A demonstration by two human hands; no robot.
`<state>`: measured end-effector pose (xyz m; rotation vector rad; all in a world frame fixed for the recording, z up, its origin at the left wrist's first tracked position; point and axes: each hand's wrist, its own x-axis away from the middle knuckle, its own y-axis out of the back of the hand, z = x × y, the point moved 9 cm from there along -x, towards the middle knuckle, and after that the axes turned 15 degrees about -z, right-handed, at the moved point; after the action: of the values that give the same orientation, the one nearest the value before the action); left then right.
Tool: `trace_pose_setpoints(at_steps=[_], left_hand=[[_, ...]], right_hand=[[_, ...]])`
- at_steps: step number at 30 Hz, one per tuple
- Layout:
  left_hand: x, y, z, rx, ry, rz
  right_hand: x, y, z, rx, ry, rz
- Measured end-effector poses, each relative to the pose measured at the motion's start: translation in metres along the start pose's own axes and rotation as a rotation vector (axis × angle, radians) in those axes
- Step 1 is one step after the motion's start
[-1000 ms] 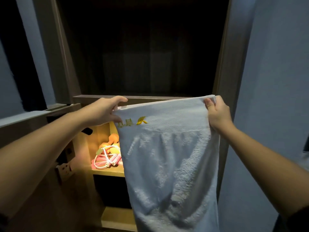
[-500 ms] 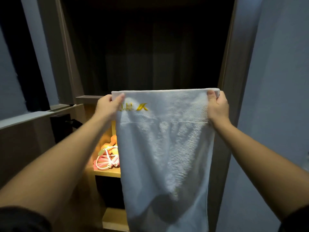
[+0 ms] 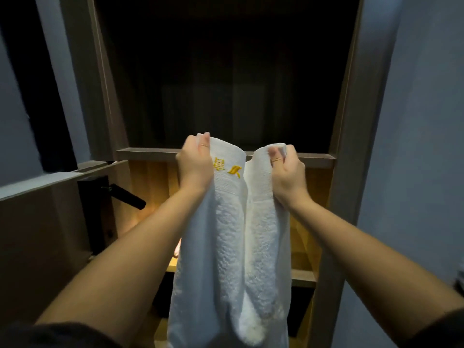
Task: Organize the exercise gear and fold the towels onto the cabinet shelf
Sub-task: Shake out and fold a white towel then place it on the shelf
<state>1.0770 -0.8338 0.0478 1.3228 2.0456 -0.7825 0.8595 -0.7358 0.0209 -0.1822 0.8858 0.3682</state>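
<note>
In the head view, a white towel (image 3: 231,242) is held up in front of the open cabinet (image 3: 351,121), each top corner pinched in a closed fist: the left hand (image 3: 194,169) is clamped on the corner nearest the yellow embroidery (image 3: 227,168), the right hand (image 3: 287,175) on the opposite corner, with thumbs pressed over the hem and fingers curled behind it. The two hands are seen near each other, so that the cloth bows into two vertical lobes with a deep crease between them; this is judged to be a lengthwise fold in the making, the corners being gathered so that the edges can be matched. The towel's long axis runs vertically, its hemmed top edge level with the front lip of the dark shelf (image 3: 150,154) and its lower end hanging out of frame below. It hangs free of the cabinet, in front of a lit wooden compartment (image 3: 150,182) beneath that shelf. A black handle (image 3: 125,197) is seen at the left. Something pinkish low in the compartment is mostly hidden by the left forearm.
</note>
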Motion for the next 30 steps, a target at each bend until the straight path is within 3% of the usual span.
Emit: trace_pose_setpoints(at_steps=[4,15,21,23,25,30], left_hand=[[-0.032,0.029,0.044,-0.212,0.092,-0.021],[-0.027,0.033,0.067,-0.177,0.188,-0.119],[0.001,-0.012,0.002,-0.047,-0.013,0.018],[-0.02,0.001,0.022,-0.196,-0.034,0.061],[-0.042,0.029,0.063,-0.295,0.103,0.019],[-0.036,0.035,0.073,-0.261,0.137,-0.035]], right_hand=[[-0.024,0.038,-0.043,0.056,-0.126,-0.073],[-0.027,0.038,-0.056,0.067,-0.157,-0.143],[-0.002,-0.021,0.006,0.019,0.042,0.036],[-0.018,0.001,-0.014,0.019,-0.014,-0.013],[-0.03,0.027,-0.047,0.07,-0.107,-0.034],[-0.03,0.037,-0.073,0.097,-0.151,-0.035]])
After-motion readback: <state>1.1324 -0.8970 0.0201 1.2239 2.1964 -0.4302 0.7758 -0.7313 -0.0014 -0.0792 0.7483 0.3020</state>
